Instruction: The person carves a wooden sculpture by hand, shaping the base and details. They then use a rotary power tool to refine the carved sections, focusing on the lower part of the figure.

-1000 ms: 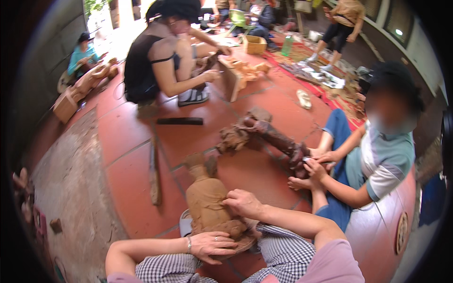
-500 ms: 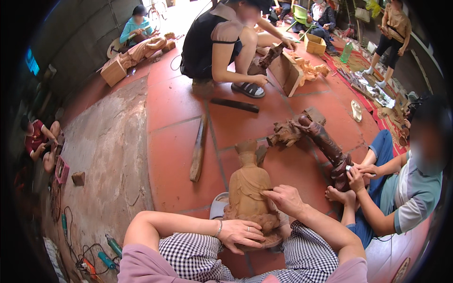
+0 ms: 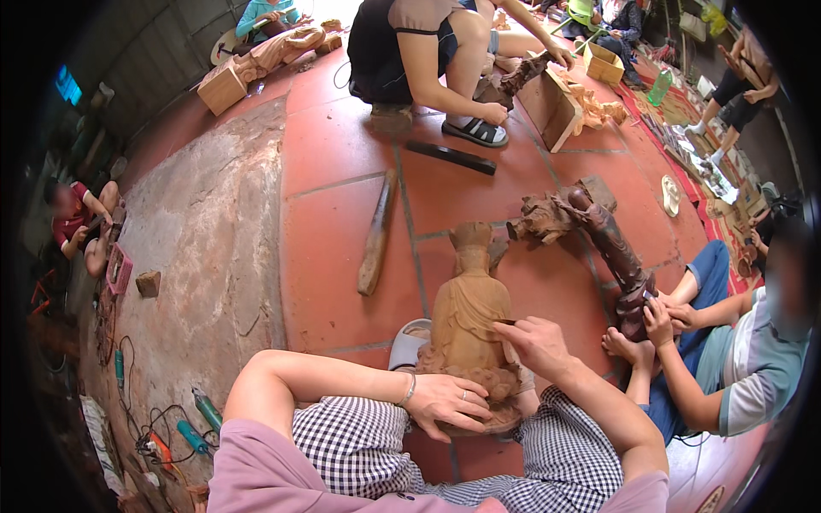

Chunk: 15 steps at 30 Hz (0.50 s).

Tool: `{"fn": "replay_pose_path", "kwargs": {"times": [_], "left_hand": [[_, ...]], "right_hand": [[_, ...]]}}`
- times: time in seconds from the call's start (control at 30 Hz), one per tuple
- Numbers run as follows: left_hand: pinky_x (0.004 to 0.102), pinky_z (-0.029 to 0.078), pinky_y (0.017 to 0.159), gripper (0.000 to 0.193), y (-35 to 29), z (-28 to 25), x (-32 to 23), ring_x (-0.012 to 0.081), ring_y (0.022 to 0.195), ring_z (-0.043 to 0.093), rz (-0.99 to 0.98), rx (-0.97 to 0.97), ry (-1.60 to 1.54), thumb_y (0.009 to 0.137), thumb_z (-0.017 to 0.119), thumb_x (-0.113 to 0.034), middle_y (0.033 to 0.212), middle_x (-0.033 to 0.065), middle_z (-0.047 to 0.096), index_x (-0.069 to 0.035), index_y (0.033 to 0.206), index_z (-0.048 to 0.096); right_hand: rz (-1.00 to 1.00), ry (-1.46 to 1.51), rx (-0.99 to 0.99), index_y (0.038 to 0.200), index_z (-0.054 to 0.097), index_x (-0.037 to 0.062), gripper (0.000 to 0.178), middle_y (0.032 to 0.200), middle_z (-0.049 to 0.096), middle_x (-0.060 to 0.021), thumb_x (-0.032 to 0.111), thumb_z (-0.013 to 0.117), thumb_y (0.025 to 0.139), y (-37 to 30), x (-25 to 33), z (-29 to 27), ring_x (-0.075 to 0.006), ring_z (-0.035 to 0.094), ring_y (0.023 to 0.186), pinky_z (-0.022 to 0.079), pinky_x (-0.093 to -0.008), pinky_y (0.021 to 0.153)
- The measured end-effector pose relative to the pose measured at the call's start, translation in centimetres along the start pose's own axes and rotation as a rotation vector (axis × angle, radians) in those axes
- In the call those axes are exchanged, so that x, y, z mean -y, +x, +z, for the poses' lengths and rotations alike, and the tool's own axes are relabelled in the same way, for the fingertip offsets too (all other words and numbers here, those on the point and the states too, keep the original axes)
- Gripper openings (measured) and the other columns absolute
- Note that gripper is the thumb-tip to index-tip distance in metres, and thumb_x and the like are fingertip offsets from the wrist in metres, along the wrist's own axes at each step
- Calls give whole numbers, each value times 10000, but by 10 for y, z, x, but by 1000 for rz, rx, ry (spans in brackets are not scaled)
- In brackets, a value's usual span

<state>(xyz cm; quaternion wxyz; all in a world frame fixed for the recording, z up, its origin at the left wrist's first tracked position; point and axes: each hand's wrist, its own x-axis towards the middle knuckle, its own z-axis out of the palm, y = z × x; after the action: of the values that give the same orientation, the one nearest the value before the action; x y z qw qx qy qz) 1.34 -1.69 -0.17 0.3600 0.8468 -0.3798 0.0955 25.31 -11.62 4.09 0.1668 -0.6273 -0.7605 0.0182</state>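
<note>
Between my knees stands a brown carved wooden statue (image 3: 469,312) of a robed seated figure on a round carved base. My left hand (image 3: 446,403) lies across the front of the base with its fingers stretched out, a ring and a bracelet on it. At the statue's right side, level with the robe folds, my right hand (image 3: 540,344) is closed in a pinch. A small, thin dark piece (image 3: 506,322) pokes out of its fingertips against the carved wood; its kind I cannot make out.
A wooden bat-like stick (image 3: 377,235) and a dark bar (image 3: 451,157) lie on the red tiles ahead. To the right, a seated person handles a dark carved figure (image 3: 609,235). Another person crouches ahead over a carving. Power tools (image 3: 192,436) with cords lie at lower left.
The view has shifted, so the scene sits lower left to right and higher up. My right hand stays at the statue's side with the dark piece; my left hand still rests on the base.
</note>
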Motion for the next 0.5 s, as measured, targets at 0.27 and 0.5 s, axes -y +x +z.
{"fn": "replay_pose_path", "kwargs": {"times": [0.27, 0.5], "left_hand": [[492, 367, 1155, 659, -2, -5, -1, 340, 1310, 526, 0, -3, 4, 855, 724, -388, 1446, 201, 527, -74, 1401, 533], [463, 385, 1141, 634, 6, -11, 3, 293, 1302, 549, 17, 35, 32, 903, 681, -401, 1441, 178, 543, -88, 1432, 524]], "right_hand": [[-21, 19, 70, 1244, 690, 219, 474, 813, 656, -8, 124, 670, 780, 3, 4, 14, -209, 659, 773, 549, -349, 667], [47, 61, 141, 1236, 671, 210, 415, 938, 701, -21, 168, 640, 824, -3, -4, -11, -213, 688, 897, 561, -342, 752]]}}
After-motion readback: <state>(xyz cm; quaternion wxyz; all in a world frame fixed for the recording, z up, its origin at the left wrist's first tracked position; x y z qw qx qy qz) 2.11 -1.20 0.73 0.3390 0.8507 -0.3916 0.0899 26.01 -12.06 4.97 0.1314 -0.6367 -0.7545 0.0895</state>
